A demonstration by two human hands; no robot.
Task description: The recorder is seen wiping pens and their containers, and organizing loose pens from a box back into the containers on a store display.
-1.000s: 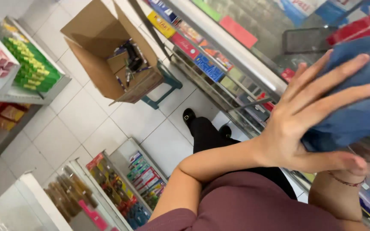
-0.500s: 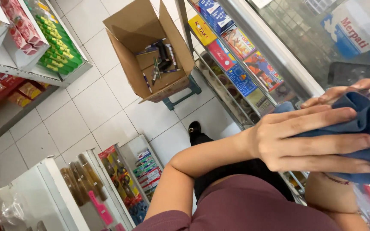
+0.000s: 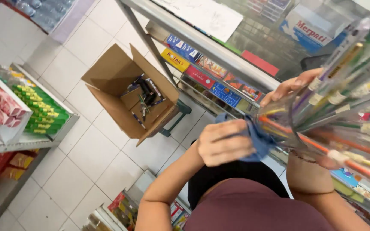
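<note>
The left hand (image 3: 225, 143) is closed in a loose fist around a blue cloth (image 3: 260, 139) and presses it on the near end of a clear plastic pack of pens (image 3: 335, 98). The right hand (image 3: 290, 87), fingers half open, supports this pack from behind, at its far edge. The pack seems light but slippery and a little stiff, so holding it by the edges is safer; the cloth is soft. A cardboard box (image 3: 129, 94) stands on the floor, well apart to the left of both hands.

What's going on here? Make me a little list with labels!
Place: shop aisle with white tiled floor
Left hand: closed on a blue cloth, pressed to the container's end
Right hand: holds a clear container of pens, tilted
Nearby: open cardboard box holding dark pens
Shelves: red and green packets
</note>
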